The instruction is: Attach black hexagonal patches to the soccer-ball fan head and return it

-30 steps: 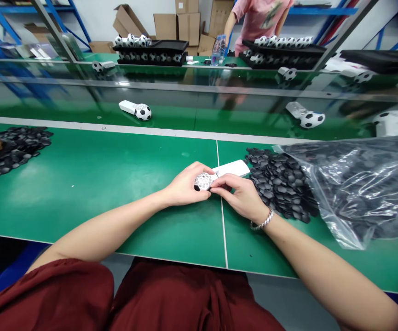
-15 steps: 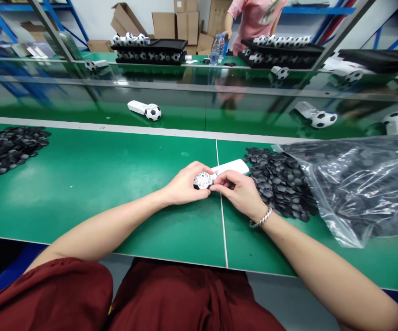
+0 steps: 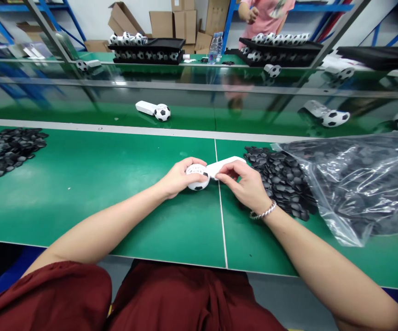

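A white handheld fan with a black-and-white football-shaped head (image 3: 198,184) and a long flat handle (image 3: 227,161) is held low over the green table. My left hand (image 3: 181,177) grips the round head, thumb across its front and fingers over the top. The head's white grille faces up. My right hand (image 3: 242,181) is closed in a pinch at the handle's near edge, close to the neck; whether a small piece is between its fingertips is hidden. To the right of this hand lies a pile of small black pieces (image 3: 281,179).
A clear plastic bag (image 3: 367,188) of black pieces lies on the right. Another black pile (image 3: 8,149) is at far left. Beyond the table's pale edge strip, a similar fan (image 3: 162,112) and others lie on a shiny green surface. A person (image 3: 268,18) stands behind black trays (image 3: 150,44).
The fan's head has turned and shifted slightly left in my left hand, showing black patches on its front. My right fingertips are now at the neck, off the head. Fans beyond have shifted.
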`<state>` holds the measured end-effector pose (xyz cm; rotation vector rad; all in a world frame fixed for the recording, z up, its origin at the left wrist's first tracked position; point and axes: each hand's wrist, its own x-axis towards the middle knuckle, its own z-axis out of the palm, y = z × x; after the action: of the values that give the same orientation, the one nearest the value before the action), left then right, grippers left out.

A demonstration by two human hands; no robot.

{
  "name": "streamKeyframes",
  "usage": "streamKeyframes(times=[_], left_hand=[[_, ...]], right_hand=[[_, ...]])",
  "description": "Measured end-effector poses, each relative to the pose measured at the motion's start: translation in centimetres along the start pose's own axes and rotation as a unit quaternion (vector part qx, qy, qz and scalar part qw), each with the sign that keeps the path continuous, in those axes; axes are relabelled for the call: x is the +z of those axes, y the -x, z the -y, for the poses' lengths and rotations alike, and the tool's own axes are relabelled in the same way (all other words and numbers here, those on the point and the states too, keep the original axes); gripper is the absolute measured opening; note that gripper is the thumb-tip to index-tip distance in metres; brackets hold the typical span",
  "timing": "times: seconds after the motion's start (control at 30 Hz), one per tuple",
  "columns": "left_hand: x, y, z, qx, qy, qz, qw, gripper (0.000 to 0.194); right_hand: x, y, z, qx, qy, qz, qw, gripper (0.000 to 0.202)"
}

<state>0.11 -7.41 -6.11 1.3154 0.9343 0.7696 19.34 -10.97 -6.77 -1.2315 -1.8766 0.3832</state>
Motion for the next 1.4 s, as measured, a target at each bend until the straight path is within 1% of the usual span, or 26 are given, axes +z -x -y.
streamKeyframes(times=[0.07,0.13,0.23,0.33,0.47,0.6,0.87,0.97,1.0,1.03,1.1,1.13,1.17,1.23,1.33,1.4], left_hand=[[-0.4,-0.6,0.0,-0.039,0.106,-0.036,0.993,0.031],[-0.9,-1.1,-0.1,-0.091,0.193,-0.056,0.975,0.024],[-1.7,-1.6,-0.2,-0.149,0.277,-0.041,0.948,0.032],[-2.1,-1.7,-0.3,-0.159,0.309,-0.023,0.937,0.037],[-2.1,-1.5,-0.1,-0.145,0.329,-0.015,0.933,0.047],[-2.0,-1.4,0.1,-0.129,0.338,-0.031,0.932,0.049],[-1.8,-1.2,0.2,-0.113,0.342,-0.034,0.932,0.041],[-2.0,-1.2,0.2,-0.097,0.338,-0.042,0.935,0.037],[-2.2,-1.2,0.2,-0.087,0.325,-0.045,0.941,0.039],[-2.4,-1.2,0.2,-0.075,0.308,-0.047,0.947,0.048],[-3.1,-1.3,0.0,-0.055,0.269,-0.038,0.961,0.072],[-3.5,-1.4,-0.1,-0.05,0.253,-0.029,0.966,0.08],[-3.8,-1.5,-0.2,-0.048,0.241,-0.018,0.969,0.083],[-4.3,-1.6,-0.4,-0.05,0.221,-0.009,0.974,0.081],[-4.6,-1.8,-0.9,-0.044,0.187,-0.027,0.981,0.077],[-5.0,-1.9,-1.3,-0.024,0.156,-0.037,0.987,0.075]], right_hand=[[-0.5,0.1,-0.5,-0.034,0.053,-0.025,0.998,0.018],[-0.8,0.3,-0.9,-0.046,0.096,-0.036,0.994,0.025],[-1.0,0.4,-1.4,-0.038,0.129,-0.032,0.99,0.033],[-0.9,0.4,-1.5,-0.031,0.138,-0.017,0.99,0.035],[-0.7,0.4,-1.6,-0.025,0.129,-0.001,0.991,0.035],[-0.6,0.5,-1.6,-0.02,0.107,0.011,0.994,0.034],[-0.7,0.6,-1.3,-0.013,0.091,0.007,0.996,0.032],[-0.7,0.6,-1.2,-0.012,0.087,0.009,0.996,0.031],[-0.7,0.6,-1.2,-0.012,0.087,0.01,0.996,0.031],[-0.7,0.6,-1.2,-0.011,0.086,0.011,0.996,0.031],[-0.8,0.7,-1.1,-0.009,0.083,0.012,0.996,0.03],[-0.8,0.7,-1.0,-0.009,0.08,0.012,0.997,0.03],[-0.8,0.7,-0.9,-0.01,0.078,0.012,0.997,0.029],[-0.7,0.8,-0.8,-0.01,0.072,0.016,0.997,0.029],[-0.5,1.0,-0.8,-0.004,0.064,0.032,0.997,0.029],[-0.4,1.1,-0.8,0.0,0.064,0.044,0.997,0.031]])
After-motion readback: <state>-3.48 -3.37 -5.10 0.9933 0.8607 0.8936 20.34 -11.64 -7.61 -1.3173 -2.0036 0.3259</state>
